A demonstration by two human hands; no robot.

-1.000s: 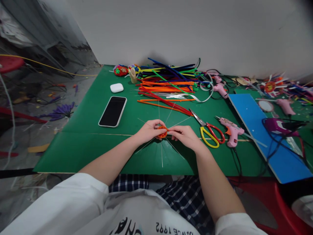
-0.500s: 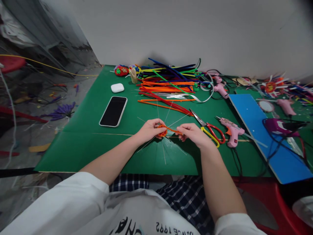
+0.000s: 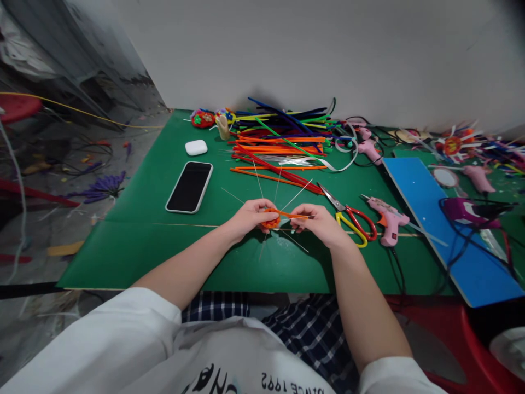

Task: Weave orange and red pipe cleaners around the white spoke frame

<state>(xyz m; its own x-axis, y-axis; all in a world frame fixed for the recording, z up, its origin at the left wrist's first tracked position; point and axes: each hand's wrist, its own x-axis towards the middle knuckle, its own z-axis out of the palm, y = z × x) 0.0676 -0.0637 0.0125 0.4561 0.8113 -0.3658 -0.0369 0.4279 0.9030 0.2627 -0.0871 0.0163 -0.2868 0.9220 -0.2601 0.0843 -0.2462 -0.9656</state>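
Observation:
My left hand (image 3: 252,216) pinches a small round orange pipe-cleaner weave (image 3: 270,219), from which several thin pale wires fan out like spokes. A loose orange pipe cleaner (image 3: 290,215) runs from the weave across to my right hand (image 3: 314,221), whose closed fingers grip its far end. One of the spokes passes close to the right fingers; whether they touch it I cannot tell. Just right of that hand lie open scissors (image 3: 350,219) with one red and one yellow handle. Behind both hands, orange and red pipe cleaners (image 3: 283,148) are spread out.
A phone (image 3: 190,187) and a white earbud case (image 3: 196,148) lie on the green table (image 3: 135,241) to the left. Rightward are a pink glue gun (image 3: 389,219), its cord and a blue board (image 3: 443,224). A wall (image 3: 287,54) rises behind the table.
The orange weave has turned, so its wire spokes point in different directions. My right hand has shifted slightly left, still gripping the orange pipe cleaner.

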